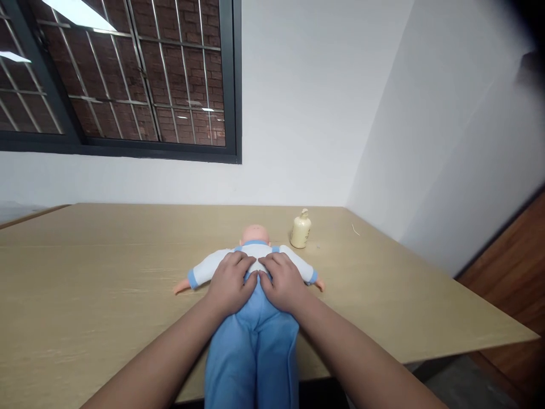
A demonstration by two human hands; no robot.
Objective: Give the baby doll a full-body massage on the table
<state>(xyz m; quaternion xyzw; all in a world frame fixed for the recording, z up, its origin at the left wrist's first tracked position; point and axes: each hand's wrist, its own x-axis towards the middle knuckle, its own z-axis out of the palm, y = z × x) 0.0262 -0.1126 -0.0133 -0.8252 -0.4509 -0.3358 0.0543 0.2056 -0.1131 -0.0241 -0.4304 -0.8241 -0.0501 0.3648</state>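
A baby doll (255, 307) in a white top with blue trim and blue trousers lies stretched out on the table. Its bald head points away from me, its face is not visible, and its arms are spread to both sides. Flat on the left side of the doll's torso rests my left hand (232, 281), fingers slightly bent and thumb apart. My right hand (283, 281) mirrors it on the right side, with the fingertips of both hands close together near the middle. The doll's legs reach down past the table's near edge, and their ends are out of view.
A cream pump bottle (301, 229) stands just beyond the doll's right-hand arm. On the wooden table (106, 295) a thin pale strand (355, 229) lies farther right. A white wall and a barred window (140, 74) rise behind. Brown wood panelling (511, 272) stands at the right.
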